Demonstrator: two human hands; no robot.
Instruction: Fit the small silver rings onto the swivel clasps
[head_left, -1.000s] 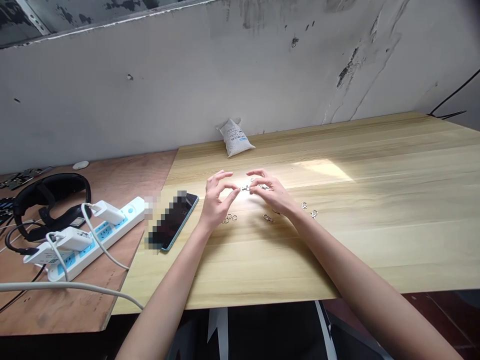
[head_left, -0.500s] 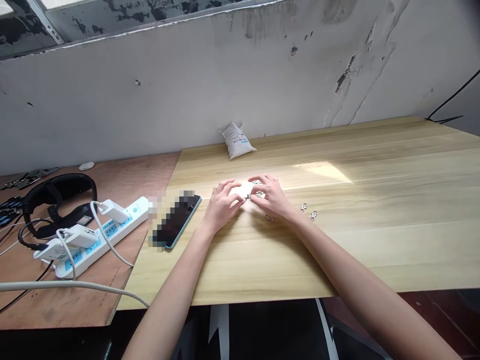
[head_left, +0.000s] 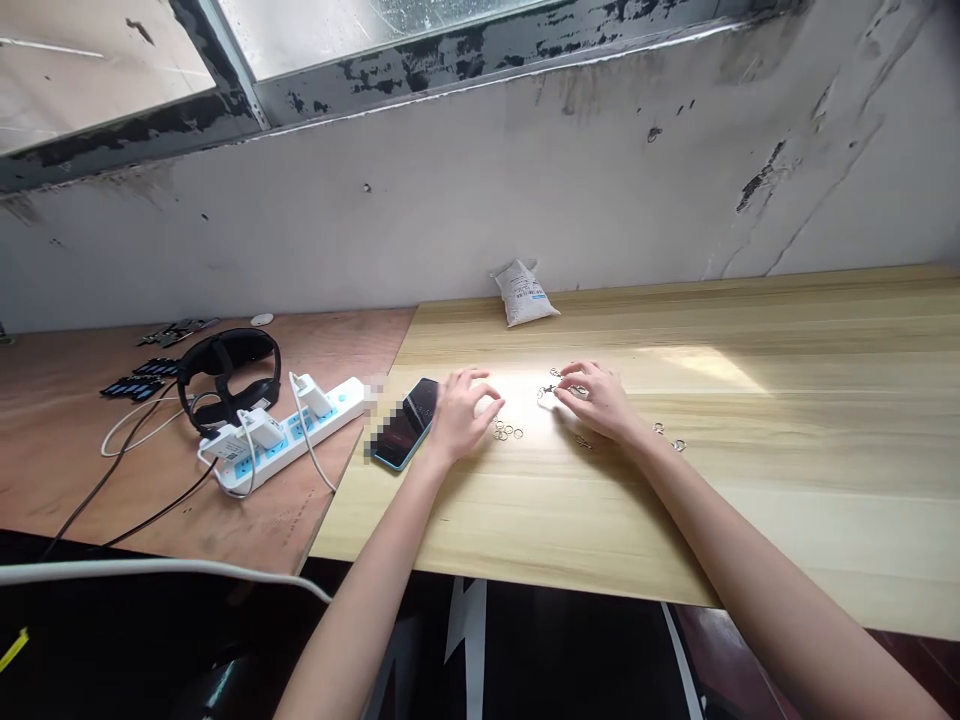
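Observation:
In the head view, my right hand [head_left: 596, 398] pinches a small metal lobster clasp [head_left: 549, 389] between thumb and fingertips; what looks like a ring hangs at its left end. My left hand [head_left: 466, 412] is apart from it, fingers spread and curved just over the table, with nothing seen in them. Several small split rings [head_left: 508, 431] lie by the left fingers and thumb. More metal clasps lie under and around my right hand, partly hidden by it. To the right of my right wrist are two loose clasps [head_left: 679, 445].
A phone [head_left: 409, 425] lies beside my left hand. Further left, a white power strip [head_left: 300, 435] with chargers and cables and a black headset [head_left: 229, 375] rest on the brown board. A white plastic packet [head_left: 525, 295] sits against the wall.
My left hand has let go of the clasp and moved left, away from my right hand, which still holds it. The view has turned to the left, and the rings are now uncovered.

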